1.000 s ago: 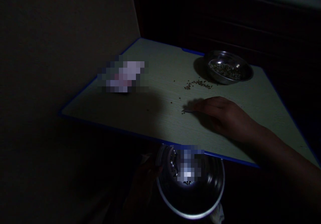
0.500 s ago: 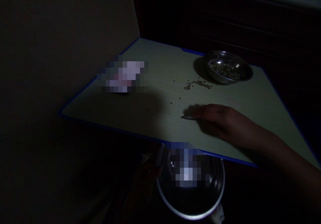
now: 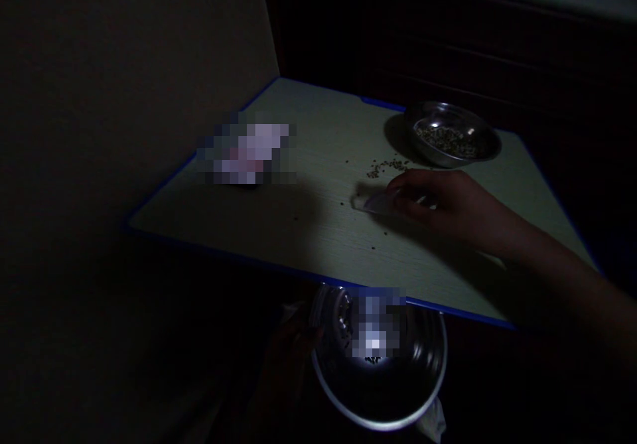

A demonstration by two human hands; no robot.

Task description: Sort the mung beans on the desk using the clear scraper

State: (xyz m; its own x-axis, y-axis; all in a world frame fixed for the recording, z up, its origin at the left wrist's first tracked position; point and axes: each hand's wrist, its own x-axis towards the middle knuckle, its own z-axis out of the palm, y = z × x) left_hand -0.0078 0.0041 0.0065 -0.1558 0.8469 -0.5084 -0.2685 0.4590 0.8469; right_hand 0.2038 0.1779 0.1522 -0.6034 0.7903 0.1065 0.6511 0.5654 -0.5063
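My right hand (image 3: 440, 202) pinches a small flat pale piece (image 3: 379, 202), perhaps a card or scraper, against the pale green table top (image 3: 318, 245). Loose seeds (image 3: 388, 168) lie scattered just beyond it, and a few lie nearer the front edge. A small steel bowl (image 3: 450, 135) holding seeds stands at the back right. Below the table's front edge, my dim left hand (image 3: 291, 354) grips the rim of a large steel bowl (image 3: 379, 423). A pixelated patch (image 3: 373, 328) hides part of that bowl's inside.
A pixelated object (image 3: 246, 155) stands on the left part of the table, its kind hidden. The table has a blue edge strip (image 3: 298, 273). A beige wall (image 3: 124, 99) rises on the left, and dark furniture (image 3: 472, 39) stands behind the table.
My right hand has slid toward the back of the table, and the pale piece now sits tilted up. The left hand and large bowl have barely moved.
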